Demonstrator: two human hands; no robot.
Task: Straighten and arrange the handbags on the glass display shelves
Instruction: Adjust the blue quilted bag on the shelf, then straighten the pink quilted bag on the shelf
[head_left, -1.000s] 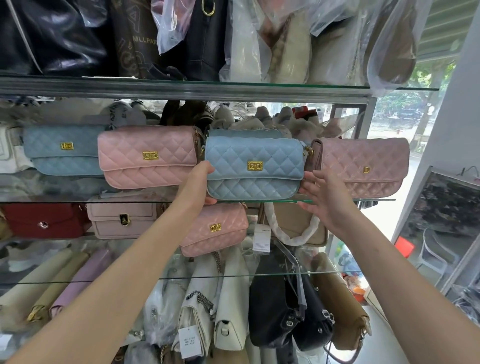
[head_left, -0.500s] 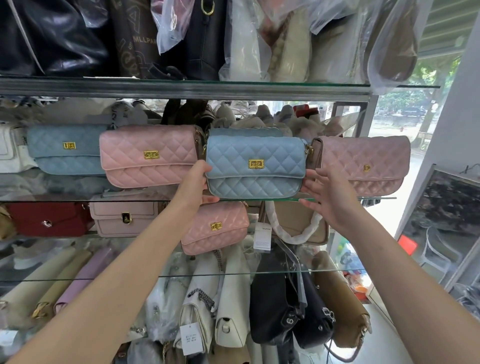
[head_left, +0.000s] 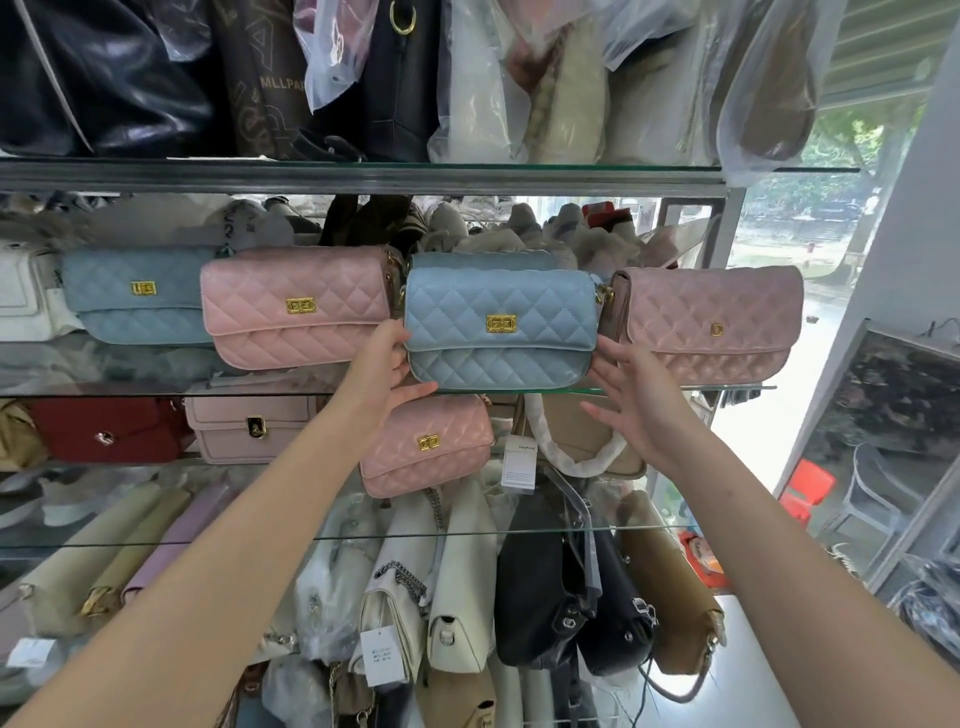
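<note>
A light blue quilted handbag (head_left: 498, 322) with a gold clasp stands upright on the middle glass shelf (head_left: 727, 387), between a pink quilted bag (head_left: 296, 306) and a dusty pink quilted bag (head_left: 711, 322). My left hand (head_left: 387, 374) grips its lower left corner, thumb under the base. My right hand (head_left: 634, 400) is by the lower right corner with fingers spread, fingertips at the bag's edge. Another blue quilted bag (head_left: 137, 296) stands at the far left of the row. A small pink quilted bag (head_left: 426, 441) sits one shelf lower.
The top shelf (head_left: 363, 176) holds dark bags and plastic-wrapped bags. Below are a red bag (head_left: 109, 431), a mauve bag (head_left: 249, 426), and hanging cream, black and tan bags. A white wall and a framed panel (head_left: 893, 415) stand at the right.
My right hand has eased off the blue bag's right end, and its fingers have spread. My left hand stays on the lower left corner. The bag has barely shifted.
</note>
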